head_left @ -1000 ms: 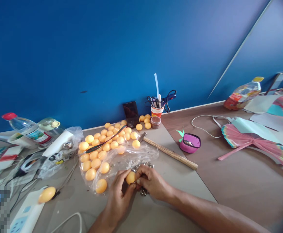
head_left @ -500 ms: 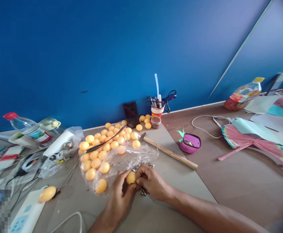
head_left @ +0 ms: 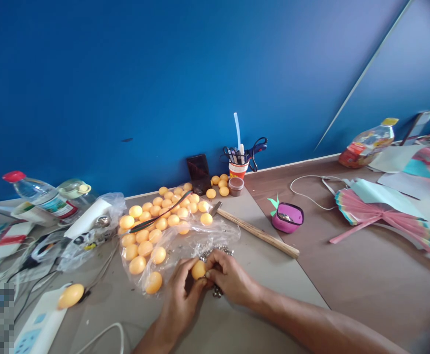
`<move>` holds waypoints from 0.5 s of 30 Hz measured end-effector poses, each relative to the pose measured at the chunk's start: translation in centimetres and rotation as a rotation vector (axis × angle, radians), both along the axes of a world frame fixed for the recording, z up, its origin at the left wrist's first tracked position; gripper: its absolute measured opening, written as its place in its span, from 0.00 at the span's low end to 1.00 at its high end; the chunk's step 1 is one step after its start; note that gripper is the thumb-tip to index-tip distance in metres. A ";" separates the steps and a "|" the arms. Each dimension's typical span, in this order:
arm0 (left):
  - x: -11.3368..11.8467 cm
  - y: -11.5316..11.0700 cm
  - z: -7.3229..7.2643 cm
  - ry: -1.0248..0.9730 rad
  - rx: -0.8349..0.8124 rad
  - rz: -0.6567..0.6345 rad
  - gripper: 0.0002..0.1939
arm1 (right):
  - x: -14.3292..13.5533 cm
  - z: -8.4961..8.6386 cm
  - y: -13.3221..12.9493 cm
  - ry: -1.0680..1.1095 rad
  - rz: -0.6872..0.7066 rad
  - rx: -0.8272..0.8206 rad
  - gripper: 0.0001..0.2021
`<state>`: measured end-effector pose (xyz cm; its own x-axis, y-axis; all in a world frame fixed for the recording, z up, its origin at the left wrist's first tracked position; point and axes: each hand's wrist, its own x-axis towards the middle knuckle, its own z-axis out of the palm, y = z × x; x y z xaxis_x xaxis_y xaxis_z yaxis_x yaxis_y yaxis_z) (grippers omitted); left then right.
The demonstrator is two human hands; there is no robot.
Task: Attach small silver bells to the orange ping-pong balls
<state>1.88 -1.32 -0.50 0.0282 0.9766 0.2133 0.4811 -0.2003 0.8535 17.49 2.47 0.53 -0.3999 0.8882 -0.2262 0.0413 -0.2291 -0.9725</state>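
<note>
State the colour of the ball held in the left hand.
Yellow-orange; the ball shows in the head view.

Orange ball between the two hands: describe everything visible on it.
The orange ball looks round, smooth and plastic, plain on the side that shows. The left hand holds it between thumb and fingers; the right hand has its fingertips at the ball's right side, though exact contact there is unclear. Its lower part is hidden by fingers, so any hole or attachment, or contact with the table, can't be told. Shiny metal pieces lie close by.
</note>
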 end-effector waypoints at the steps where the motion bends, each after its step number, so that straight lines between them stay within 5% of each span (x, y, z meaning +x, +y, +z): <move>1: -0.1 0.1 -0.1 -0.037 -0.019 -0.010 0.14 | 0.0 0.1 0.1 0.025 0.011 -0.021 0.06; 6: -0.7 0.5 -0.3 -0.266 -0.086 0.007 0.18 | 1.2 0.8 1.3 0.079 0.030 0.110 0.02; 10: -0.9 0.4 -0.1 -0.333 -0.157 0.041 0.22 | 3.1 1.2 3.0 -0.182 -0.003 0.482 0.04; 15: -1.1 0.2 0.2 -0.298 -0.197 0.049 0.24 | 4.3 0.8 4.0 -0.480 0.215 0.804 0.08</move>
<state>0.74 -1.10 -0.28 -0.0549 0.9984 0.0127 0.2103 -0.0009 0.9776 21.78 6.44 1.36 -0.5957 0.7677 0.2361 0.4397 0.5577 -0.7040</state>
